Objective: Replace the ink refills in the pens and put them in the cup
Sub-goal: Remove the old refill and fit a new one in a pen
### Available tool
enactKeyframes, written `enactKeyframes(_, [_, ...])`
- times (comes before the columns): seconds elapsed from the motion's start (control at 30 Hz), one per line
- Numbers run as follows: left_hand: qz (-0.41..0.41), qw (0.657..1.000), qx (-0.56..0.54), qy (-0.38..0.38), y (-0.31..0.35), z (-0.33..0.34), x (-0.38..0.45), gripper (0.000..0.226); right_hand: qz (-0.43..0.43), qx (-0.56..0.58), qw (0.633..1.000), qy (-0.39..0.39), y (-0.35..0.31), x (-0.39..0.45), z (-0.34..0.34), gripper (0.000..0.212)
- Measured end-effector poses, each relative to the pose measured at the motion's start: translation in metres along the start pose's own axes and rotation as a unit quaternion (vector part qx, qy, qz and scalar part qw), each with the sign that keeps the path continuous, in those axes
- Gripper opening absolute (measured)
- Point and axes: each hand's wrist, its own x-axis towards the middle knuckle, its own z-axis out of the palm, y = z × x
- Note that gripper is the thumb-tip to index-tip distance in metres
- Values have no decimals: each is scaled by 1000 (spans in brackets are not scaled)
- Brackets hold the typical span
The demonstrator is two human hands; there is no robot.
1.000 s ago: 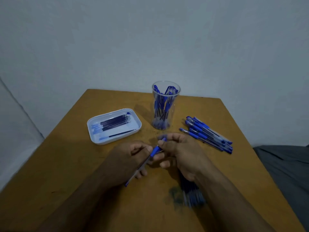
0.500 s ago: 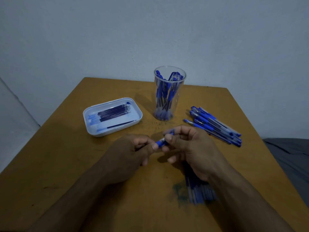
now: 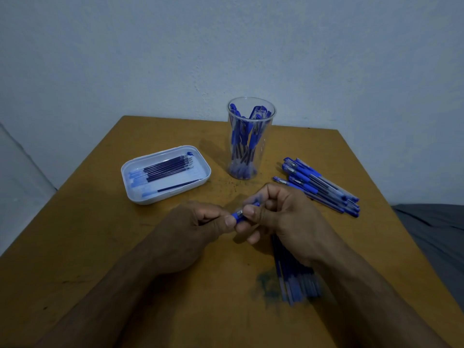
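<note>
Over the middle of the wooden table (image 3: 100, 247), both my hands hold one blue pen (image 3: 238, 214). My left hand (image 3: 190, 232) grips its barrel, which is mostly hidden in the fist. My right hand (image 3: 283, 217) pinches the pen's far end with thumb and fingers. A clear cup (image 3: 251, 138) holding several blue pens stands behind my hands. To the left, a white tray (image 3: 130, 172) carries several dark ink refills (image 3: 168, 167).
A pile of blue capped pens (image 3: 319, 187) lies to the right of the cup. More blue refills or pens (image 3: 293, 275) lie under my right wrist beside an ink smear (image 3: 266, 282). A grey cloth (image 3: 439, 234) is off the table's right edge.
The long barrel that stuck out below my left hand is now hidden in my fist. My hands have closed together on the pen. The camera view has shifted slightly.
</note>
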Motion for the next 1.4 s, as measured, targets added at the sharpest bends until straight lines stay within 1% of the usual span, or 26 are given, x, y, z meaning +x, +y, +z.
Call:
enactKeyframes(0.1, [-9,1000,-27,-1,-2,-2,0,32,-9,38,999,-12,-5,-1,-4,11])
enactKeyframes(0.2, [-21,999,-45,2,-3,-2,0,28,-18,63,998,-11,-10,-2,-7,9])
enactKeyframes(0.27, [-25,998,-50,28,-2,1,1,26,-22,43,999,21,-9,-3,-5,11])
enactKeyframes(0.3, [-29,996,-59,54,-1,2,1,28,-33,12,998,53,-6,-2,-4,11])
enactKeyframes(0.33, [-36,993,-74,86,-1,3,2,30,-51,-44,993,95,-3,-2,-4,8])
enactKeyframes(0.4, [-51,982,-106,146,-2,2,2,34,-91,-187,963,171,2,-1,-6,1])
enactKeyframes(0.43, [-53,978,-114,165,-2,2,2,35,-104,-249,945,186,4,0,-6,3])
enactKeyframes(0.47, [-51,976,-117,176,-2,2,2,34,-110,-306,928,184,5,0,-5,6])
enactKeyframes(0.57, [-35,976,-112,185,0,3,1,36,-126,-460,868,139,8,-1,5,19])
enactKeyframes(0.6, [-31,977,-105,183,2,4,1,39,-126,-491,852,129,9,-1,9,21])
enactKeyframes(0.67, [-24,980,-85,178,1,5,1,41,-99,-538,830,111,8,-2,15,21])
enactKeyframes(0.73, [-25,981,-74,178,-1,6,1,35,-71,-583,804,91,6,-3,19,23])
enactKeyframes(0.8, [-28,981,-71,178,-3,8,0,26,-57,-607,789,75,6,-3,22,24])
enactKeyframes(0.9, [-31,983,-66,170,0,11,-2,27,-60,-621,779,65,9,-1,24,24])
enactKeyframes(0.97, [-34,984,-56,166,1,12,-2,24,-71,-599,793,87,12,-1,22,27])
enactKeyframes(1.03, [-32,986,-45,159,2,12,-3,21,-95,-538,827,130,11,0,18,26])
enactKeyframes(1.1, [-29,987,-33,153,2,12,-5,20,-112,-443,872,172,7,1,12,21])
enactKeyframes(1.13, [-30,988,-26,152,1,12,-5,20,-105,-382,901,177,5,1,9,24])
enactKeyframes(1.2, [-22,989,-5,149,0,13,-5,17,-68,-261,951,154,0,0,7,38])
enactKeyframes(1.23, [-15,989,4,147,-1,14,-5,15,-46,-230,962,137,-1,-1,7,44])
enactKeyframes(1.3, [-4,990,18,138,-2,14,-6,8,-17,-224,969,104,-1,-2,10,50])
enactKeyframes(1.4, [-4,992,28,124,-1,15,-6,4,-8,-228,970,86,-1,-1,11,43])
